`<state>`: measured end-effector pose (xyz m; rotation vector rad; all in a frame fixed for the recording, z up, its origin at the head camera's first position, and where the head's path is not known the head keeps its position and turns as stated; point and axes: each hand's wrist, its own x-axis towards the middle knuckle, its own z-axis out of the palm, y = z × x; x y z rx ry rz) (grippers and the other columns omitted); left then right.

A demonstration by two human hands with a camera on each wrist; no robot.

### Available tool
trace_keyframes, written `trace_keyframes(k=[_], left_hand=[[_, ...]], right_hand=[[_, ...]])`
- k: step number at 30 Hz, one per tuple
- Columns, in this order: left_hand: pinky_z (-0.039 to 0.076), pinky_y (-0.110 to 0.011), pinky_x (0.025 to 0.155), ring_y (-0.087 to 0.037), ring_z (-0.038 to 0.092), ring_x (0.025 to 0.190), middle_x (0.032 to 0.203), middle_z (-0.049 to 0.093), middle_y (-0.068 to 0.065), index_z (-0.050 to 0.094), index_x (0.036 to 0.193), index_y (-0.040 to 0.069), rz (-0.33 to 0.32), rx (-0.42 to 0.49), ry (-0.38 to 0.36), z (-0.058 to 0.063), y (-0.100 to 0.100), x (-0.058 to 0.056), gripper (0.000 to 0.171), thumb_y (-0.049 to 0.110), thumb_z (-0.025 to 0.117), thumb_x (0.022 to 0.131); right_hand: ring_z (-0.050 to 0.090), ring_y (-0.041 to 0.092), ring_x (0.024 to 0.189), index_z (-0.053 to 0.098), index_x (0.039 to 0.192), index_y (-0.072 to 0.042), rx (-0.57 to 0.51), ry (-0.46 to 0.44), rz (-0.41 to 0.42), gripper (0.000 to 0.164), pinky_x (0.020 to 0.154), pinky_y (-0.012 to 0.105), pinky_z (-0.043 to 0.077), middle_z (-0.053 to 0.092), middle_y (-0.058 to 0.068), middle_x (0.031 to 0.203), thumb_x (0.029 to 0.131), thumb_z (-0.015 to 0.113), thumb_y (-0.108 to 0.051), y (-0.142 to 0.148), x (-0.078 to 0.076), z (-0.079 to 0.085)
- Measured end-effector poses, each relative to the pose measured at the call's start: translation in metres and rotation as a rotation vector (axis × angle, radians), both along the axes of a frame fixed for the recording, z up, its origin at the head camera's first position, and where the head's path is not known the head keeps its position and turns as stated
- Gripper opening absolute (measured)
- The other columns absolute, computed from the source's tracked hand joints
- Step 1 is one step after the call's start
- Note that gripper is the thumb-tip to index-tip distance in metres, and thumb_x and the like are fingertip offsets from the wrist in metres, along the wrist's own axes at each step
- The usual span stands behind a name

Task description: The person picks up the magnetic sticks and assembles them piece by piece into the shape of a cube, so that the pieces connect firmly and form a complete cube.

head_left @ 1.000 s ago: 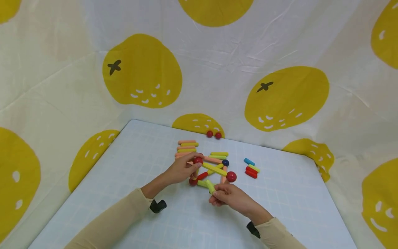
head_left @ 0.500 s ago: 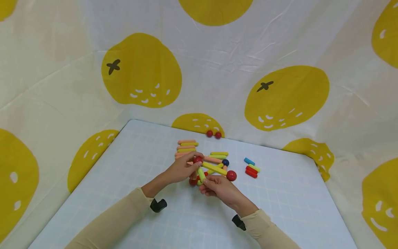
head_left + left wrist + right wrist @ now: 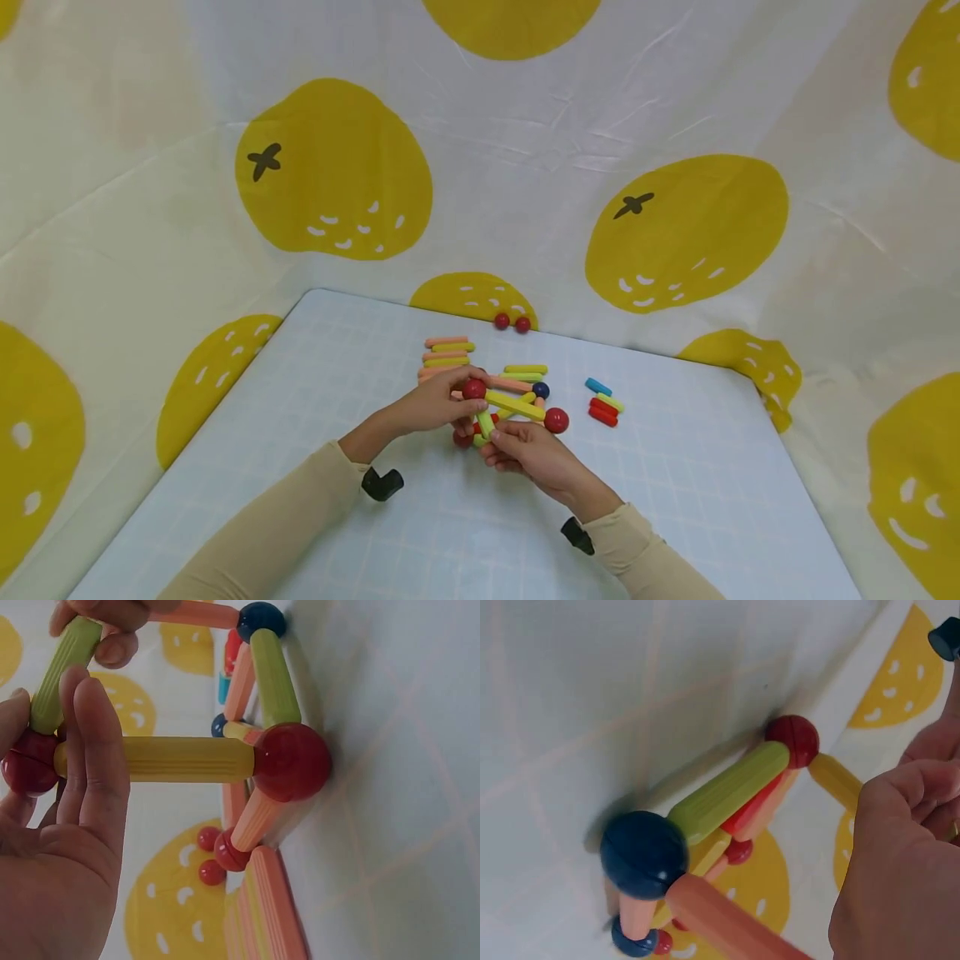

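Note:
A frame of ribbed rods and balls stands on the table. My left hand holds the red ball at its upper left corner, fingers and thumb around it. My right hand pinches one end of a light green rod; the other end meets that red ball in the left wrist view. A yellow rod runs from the held ball to another red ball. An upright yellow rod leads down to a lower red ball. One lower corner is a dark blue ball.
Peach and yellow rods lie in a row behind my left hand. Two more rods lie behind the frame. Short blue, green and red rods sit to the right. Two red balls rest at the back edge, by a patterned cloth.
My right hand has moved left, bringing the light green rod up to the red ball in my left hand. The left hand stays nearly in place.

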<state>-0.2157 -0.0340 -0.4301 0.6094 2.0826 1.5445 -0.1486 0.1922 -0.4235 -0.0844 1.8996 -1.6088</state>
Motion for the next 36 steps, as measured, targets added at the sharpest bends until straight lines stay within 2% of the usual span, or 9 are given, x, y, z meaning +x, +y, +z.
trace_keyframes(k=[4, 8, 10, 15, 19, 23, 28, 31, 36], left_hand=[[0.062, -0.039, 0.075, -0.021, 0.070, 0.072, 0.100, 0.069, -0.018, 0.057, 0.134, 0.021, -0.003, -0.023, 0.015, 0.002, -0.002, -0.002, 0.039, 0.029, 0.070, 0.098], [0.062, -0.038, 0.073, -0.021, 0.071, 0.072, 0.099, 0.069, -0.016, 0.055, 0.138, 0.016, 0.009, -0.028, 0.024, 0.003, -0.003, -0.004, 0.044, 0.028, 0.069, 0.099], [0.062, -0.036, 0.073, -0.022, 0.071, 0.072, 0.102, 0.068, -0.017, 0.053, 0.139, 0.012, 0.023, -0.016, -0.009, 0.003, -0.003, -0.005, 0.046, 0.027, 0.069, 0.098], [0.062, -0.039, 0.073, -0.023, 0.072, 0.072, 0.100, 0.068, -0.014, 0.055, 0.135, 0.015, 0.040, -0.011, -0.030, 0.000, -0.004, -0.004, 0.042, 0.027, 0.070, 0.098], [0.062, -0.036, 0.071, -0.022, 0.071, 0.071, 0.094, 0.069, -0.012, 0.057, 0.131, 0.019, 0.048, -0.009, -0.004, 0.000, -0.003, -0.001, 0.036, 0.027, 0.070, 0.098], [0.061, -0.034, 0.068, -0.021, 0.070, 0.069, 0.099, 0.068, -0.010, 0.057, 0.130, 0.017, 0.095, -0.007, -0.010, 0.000, 0.002, 0.002, 0.036, 0.026, 0.071, 0.098], [0.061, -0.033, 0.071, -0.021, 0.070, 0.072, 0.107, 0.065, -0.009, 0.057, 0.133, 0.016, 0.090, -0.004, 0.030, -0.001, 0.005, 0.002, 0.037, 0.025, 0.069, 0.099], [0.060, -0.033, 0.073, -0.019, 0.069, 0.078, 0.114, 0.064, -0.006, 0.059, 0.131, 0.020, 0.090, -0.019, 0.071, -0.002, 0.006, 0.004, 0.034, 0.025, 0.068, 0.099], [0.060, -0.033, 0.071, -0.019, 0.068, 0.075, 0.112, 0.065, -0.006, 0.060, 0.128, 0.023, 0.104, -0.021, 0.063, -0.004, 0.005, 0.005, 0.031, 0.026, 0.070, 0.098]], right_hand=[[0.070, 0.013, 0.093, 0.062, 0.129, 0.004, 0.098, 0.024, 0.092, 0.045, 0.089, 0.029, 0.059, 0.075, 0.006, 0.106, 0.105, 0.058, -0.033, 0.011, 0.000, -0.004], [0.068, 0.016, 0.089, 0.066, 0.122, -0.002, 0.280, 0.101, 0.204, 0.036, 0.083, 0.033, 0.060, 0.075, 0.004, 0.101, 0.103, 0.061, -0.032, 0.027, 0.001, -0.012], [0.066, 0.017, 0.085, 0.068, 0.116, -0.005, 0.383, 0.158, 0.239, 0.030, 0.078, 0.032, 0.058, 0.074, 0.002, 0.097, 0.102, 0.063, -0.030, 0.035, 0.001, -0.019], [0.062, 0.015, 0.080, 0.070, 0.111, -0.010, 0.564, 0.232, 0.244, 0.022, 0.073, 0.030, 0.050, 0.071, -0.002, 0.091, 0.099, 0.067, -0.028, 0.046, -0.002, -0.031], [0.061, 0.014, 0.081, 0.071, 0.111, -0.013, 0.620, 0.232, 0.217, 0.021, 0.076, 0.032, 0.052, 0.069, -0.001, 0.092, 0.098, 0.069, -0.029, 0.049, -0.006, -0.032], [0.060, 0.015, 0.083, 0.072, 0.111, -0.014, 0.664, 0.233, 0.232, 0.019, 0.079, 0.034, 0.054, 0.067, -0.002, 0.092, 0.097, 0.070, -0.027, 0.056, -0.015, -0.027], [0.058, 0.016, 0.084, 0.071, 0.109, -0.012, 0.755, 0.251, 0.246, 0.014, 0.076, 0.032, 0.053, 0.067, 0.000, 0.092, 0.099, 0.067, -0.021, 0.080, -0.040, -0.011], [0.063, 0.020, 0.085, 0.067, 0.117, -0.008, 0.769, 0.290, 0.156, 0.020, 0.071, 0.031, 0.053, 0.070, 0.005, 0.096, 0.102, 0.062, -0.020, 0.094, -0.066, -0.005], [0.070, 0.026, 0.094, 0.052, 0.142, -0.005, 0.646, 0.268, -0.004, 0.039, 0.076, 0.031, 0.057, 0.073, 0.014, 0.109, 0.107, 0.052, -0.023, 0.104, -0.113, -0.010]])
